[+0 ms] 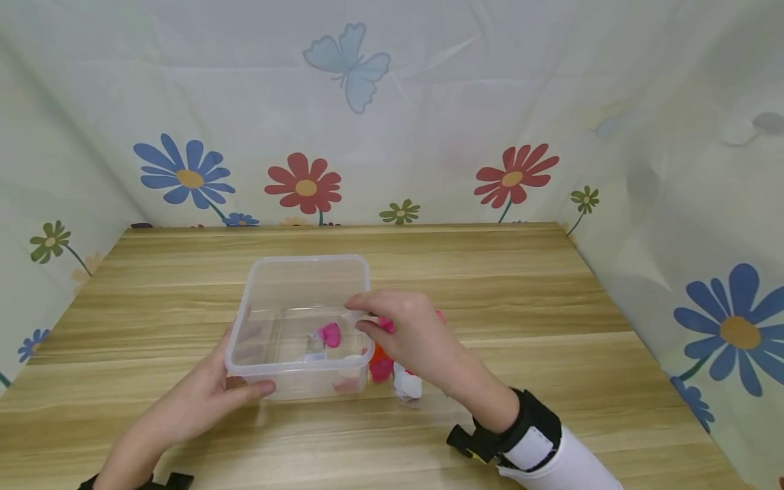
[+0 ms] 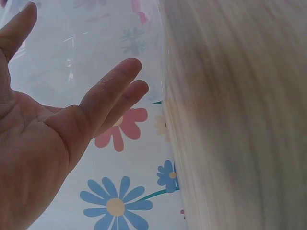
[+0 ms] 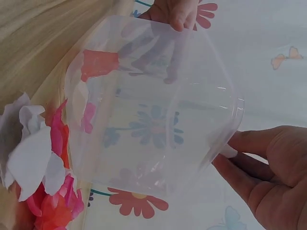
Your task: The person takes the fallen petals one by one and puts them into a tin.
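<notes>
two black wrist straps (image 1: pixel 539 415) are being worn nearest the camera, with a white sleeve (image 1: pixel 572 466) being shown below the right one. next up, the left hand (image 1: pixel 199 401) is being held wide, its thumb and fingers being pressed to the near left corner of a clear plastic container (image 1: pixel 306 386). that container is being flanked by both hands, just left of the middle. across at its right rim, a small white piece (image 3: pixel 228 151) is being pinched by the narrowed thumb and fingers of the right hand (image 1: pixel 410 333). down inside, a pink petal (image 1: pixel 331 335) is being seen through the opening. just beside the right wall, a heap of white, pink and orange-red petals (image 3: pixel 36 165) is being borne by a wood-patterned table (image 1: pixel 478 272), partly being hidden by the right hand. farther back, a white cloth (image 1: pixel 422 129) is being brightened by printed flowers (image 1: pixel 305 187), and above them a pale blue butterfly (image 1: pixel 361 75) is being displayed.
</notes>
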Available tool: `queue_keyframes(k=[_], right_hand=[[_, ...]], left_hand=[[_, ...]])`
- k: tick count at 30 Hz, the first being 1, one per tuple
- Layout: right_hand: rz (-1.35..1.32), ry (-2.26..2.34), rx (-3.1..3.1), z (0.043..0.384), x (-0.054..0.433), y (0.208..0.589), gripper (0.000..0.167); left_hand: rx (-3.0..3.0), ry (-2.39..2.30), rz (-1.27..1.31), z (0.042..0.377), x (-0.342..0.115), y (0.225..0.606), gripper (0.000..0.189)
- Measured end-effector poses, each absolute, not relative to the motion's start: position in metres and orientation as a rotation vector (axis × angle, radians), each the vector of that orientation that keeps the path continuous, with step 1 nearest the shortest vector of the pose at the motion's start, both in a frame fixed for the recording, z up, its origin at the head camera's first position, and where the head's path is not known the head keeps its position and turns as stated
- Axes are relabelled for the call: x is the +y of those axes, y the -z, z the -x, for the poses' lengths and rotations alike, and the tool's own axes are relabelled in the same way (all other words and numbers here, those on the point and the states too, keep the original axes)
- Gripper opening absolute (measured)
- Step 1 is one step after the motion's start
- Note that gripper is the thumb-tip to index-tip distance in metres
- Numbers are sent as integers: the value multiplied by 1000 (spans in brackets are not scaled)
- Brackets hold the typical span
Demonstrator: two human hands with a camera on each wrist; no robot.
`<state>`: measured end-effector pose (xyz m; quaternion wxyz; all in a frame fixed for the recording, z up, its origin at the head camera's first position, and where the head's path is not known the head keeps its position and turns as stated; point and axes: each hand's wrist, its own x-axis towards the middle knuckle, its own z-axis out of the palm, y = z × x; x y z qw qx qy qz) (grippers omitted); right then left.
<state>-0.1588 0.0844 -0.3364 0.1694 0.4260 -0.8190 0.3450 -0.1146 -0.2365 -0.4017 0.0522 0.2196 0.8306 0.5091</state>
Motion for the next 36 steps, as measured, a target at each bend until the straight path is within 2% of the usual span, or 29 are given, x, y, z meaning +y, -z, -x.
queue_keyframes(k=[9, 12, 24, 36], right_hand=[[-1142, -992, -2406, 163, 92, 334, 52], [-1080, -1008, -2416, 168, 101, 333, 53], [-846, -875, -2715, 182, 141, 339, 33], [-907, -767, -3100, 189, 152, 363, 15]], left_hand=[[2523, -1548, -667, 116, -237, 404, 110], [2524, -1546, -675, 117, -237, 404, 109], [2554, -1514, -651, 116, -236, 401, 110], [2560, -1511, -636, 115, -237, 402, 111]])
